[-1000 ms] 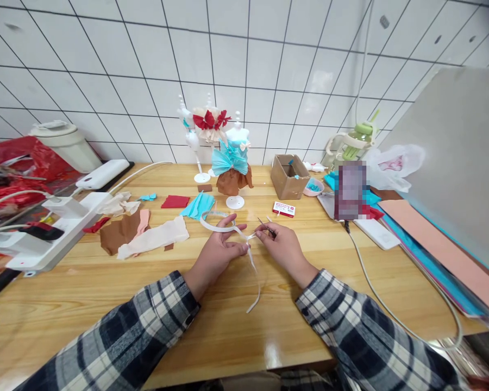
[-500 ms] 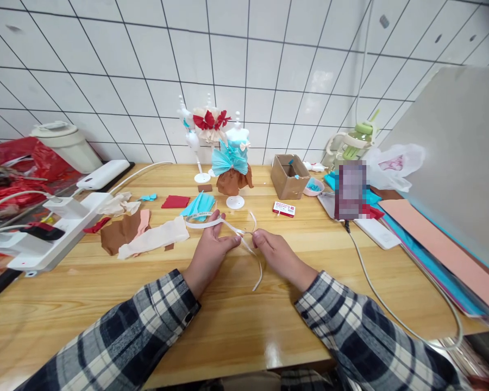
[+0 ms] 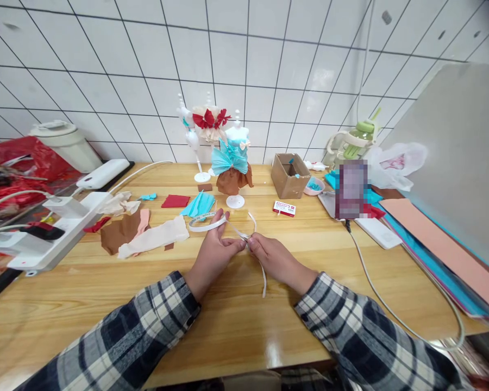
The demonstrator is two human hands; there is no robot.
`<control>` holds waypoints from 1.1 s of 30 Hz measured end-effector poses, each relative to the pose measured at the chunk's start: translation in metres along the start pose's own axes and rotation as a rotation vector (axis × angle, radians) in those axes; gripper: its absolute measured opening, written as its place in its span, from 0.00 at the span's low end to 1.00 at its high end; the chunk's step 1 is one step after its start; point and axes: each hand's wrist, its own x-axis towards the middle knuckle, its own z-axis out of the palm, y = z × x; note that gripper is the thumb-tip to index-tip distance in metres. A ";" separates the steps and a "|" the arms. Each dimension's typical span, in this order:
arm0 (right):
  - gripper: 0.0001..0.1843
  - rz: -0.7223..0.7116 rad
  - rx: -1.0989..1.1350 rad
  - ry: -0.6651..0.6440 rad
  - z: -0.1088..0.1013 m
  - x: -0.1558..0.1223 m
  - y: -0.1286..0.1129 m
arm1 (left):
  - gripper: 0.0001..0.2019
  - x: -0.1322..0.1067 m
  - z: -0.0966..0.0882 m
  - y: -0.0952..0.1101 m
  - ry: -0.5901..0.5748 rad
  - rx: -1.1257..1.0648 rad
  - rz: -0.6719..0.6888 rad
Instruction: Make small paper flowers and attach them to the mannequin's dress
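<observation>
A narrow white printed ribbon [image 3: 207, 225] loops over the fingers of my left hand [image 3: 217, 251], whose thumb and finger pinch it near the middle. My right hand [image 3: 272, 255] meets it there, fingertips closed on the same ribbon where it crosses itself. One loose end curls up past the right fingers and another hangs down below them. Just beyond my hands stands a small white dress form [image 3: 237, 133] with a blue bow and brown skirt. Folded blue crepe paper [image 3: 199, 205] lies beside the ribbon loop.
Cream paper [image 3: 157, 238] and brown scraps lie to the left, by a white power strip [image 3: 65, 233]. A cardboard box [image 3: 290, 176] and a red-and-white small box [image 3: 284, 208] stand right of centre. A phone [image 3: 351, 189] with a cable and paper sheets [image 3: 444, 244] are farther right.
My hands have come together, the right fingertips moving down and left to the left thumb. The ribbon crossing has drawn in between them, and its hanging end has shifted slightly right.
</observation>
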 end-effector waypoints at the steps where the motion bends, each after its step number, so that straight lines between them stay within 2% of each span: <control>1: 0.19 0.007 -0.002 0.004 0.000 0.000 0.000 | 0.53 0.000 0.000 -0.001 -0.006 0.003 0.000; 10: 0.16 0.015 0.001 0.052 0.007 0.000 -0.004 | 0.52 -0.003 0.002 -0.001 -0.029 0.019 0.011; 26: 0.16 0.047 -0.062 0.084 0.010 0.002 -0.004 | 0.52 -0.002 0.002 -0.003 -0.023 -0.002 -0.005; 33: 0.17 0.024 -0.054 0.060 0.008 0.003 0.000 | 0.52 -0.001 -0.001 -0.008 -0.024 -0.018 -0.012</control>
